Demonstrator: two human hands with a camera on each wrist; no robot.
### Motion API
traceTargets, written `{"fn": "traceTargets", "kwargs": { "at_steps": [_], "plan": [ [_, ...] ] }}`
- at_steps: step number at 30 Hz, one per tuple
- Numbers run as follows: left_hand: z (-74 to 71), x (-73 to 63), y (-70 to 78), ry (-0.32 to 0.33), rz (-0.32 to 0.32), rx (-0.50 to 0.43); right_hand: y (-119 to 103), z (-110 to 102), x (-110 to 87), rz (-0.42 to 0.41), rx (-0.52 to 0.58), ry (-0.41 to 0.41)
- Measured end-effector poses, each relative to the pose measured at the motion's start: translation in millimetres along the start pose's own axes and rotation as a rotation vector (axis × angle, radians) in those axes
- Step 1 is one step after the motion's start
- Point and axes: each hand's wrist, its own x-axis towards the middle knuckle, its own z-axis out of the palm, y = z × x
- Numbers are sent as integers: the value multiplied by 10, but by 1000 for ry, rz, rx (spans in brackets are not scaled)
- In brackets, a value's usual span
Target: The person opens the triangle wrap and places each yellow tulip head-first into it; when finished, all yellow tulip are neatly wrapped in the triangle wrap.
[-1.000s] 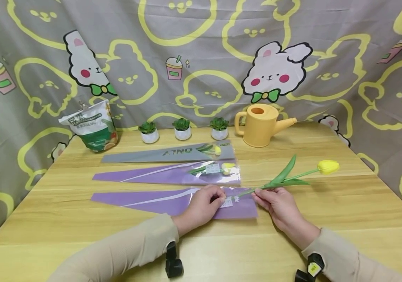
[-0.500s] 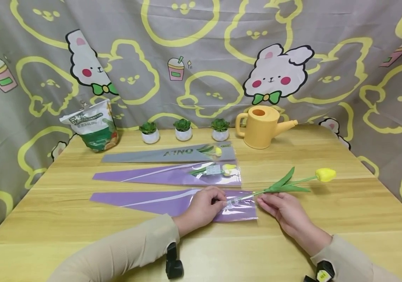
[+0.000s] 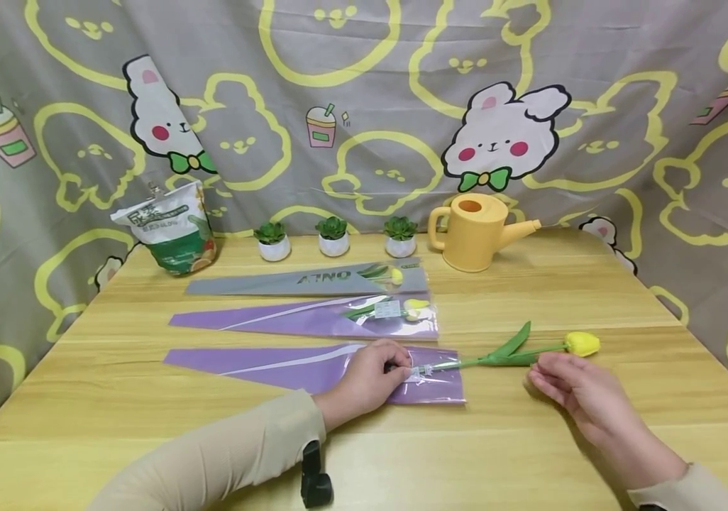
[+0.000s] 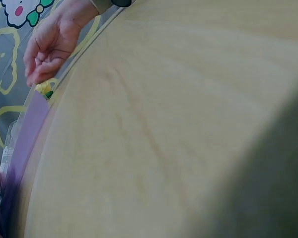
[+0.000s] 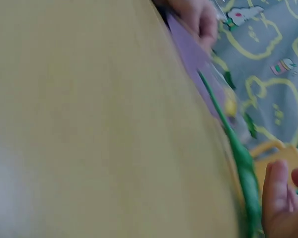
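In the head view, a yellow tulip (image 3: 582, 344) with green leaves lies to the right of the nearest purple flower sleeve (image 3: 243, 360). Its stem runs left over the sleeve's right end, beneath the shiny clear film. My left hand (image 3: 367, 376) pinches the sleeve's film near a small white label; its fingertips partly hide the grip. Close by the tulip's upper stem and bloom is my right hand (image 3: 587, 394). The right wrist view shows this hand's thumb and fingers (image 5: 275, 186) apart, with the green leaf (image 5: 243, 163) beside them rather than between.
Farther back lie another purple sleeve (image 3: 262, 321) and a grey sleeve (image 3: 249, 284), each with a yellow tulip inside. Three potted succulents (image 3: 334, 241), a yellow watering can (image 3: 472, 234) and a clipped white-green bag (image 3: 175, 234) stand along the table's back edge.
My right hand has let go of the lower stem and moved right to beside the bloom. The tulip has slid left and lower, its stem under the film. My left hand stays in place.
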Motion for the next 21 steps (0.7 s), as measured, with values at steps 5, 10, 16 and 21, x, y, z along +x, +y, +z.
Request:
{"fn": "traceTargets", "kwargs": {
  "at_steps": [5,10,16,21],
  "plan": [
    [3,-5,12,-5,-7,3,-133,-152,80,-245,-132,-175],
    [1,-4,21,-14,-7,6,-290,-278,229,-454,-665,-173],
    [17,-10,5,-16,-9,17,-366,-373,388,-527,-991,-184],
    [16,-10,6,-16,-6,14,-385,-391,459,-508,-1138,-302]
  ]
}}
